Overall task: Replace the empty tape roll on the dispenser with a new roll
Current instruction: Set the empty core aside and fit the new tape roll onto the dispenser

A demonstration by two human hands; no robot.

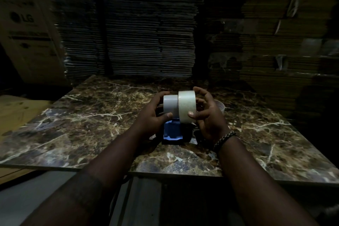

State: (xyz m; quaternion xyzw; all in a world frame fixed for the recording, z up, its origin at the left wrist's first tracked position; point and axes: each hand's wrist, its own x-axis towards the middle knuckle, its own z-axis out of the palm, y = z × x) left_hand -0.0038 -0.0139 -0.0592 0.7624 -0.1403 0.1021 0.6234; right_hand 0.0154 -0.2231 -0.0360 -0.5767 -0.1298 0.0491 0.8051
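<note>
Storeroom — stacked flattened cartons (150,29), boxes (27,29)

We read one brand only: "LG" with round logo, printed dark on side of cardboard carton (27,42), far left, standing beside marble-pattern table (91,115). Below logo we note dark bar and further print lines on same carton, too blurred to read. We find no legible marking on tape rolls, dispenser, stacked flat cardboard behind table.
</note>
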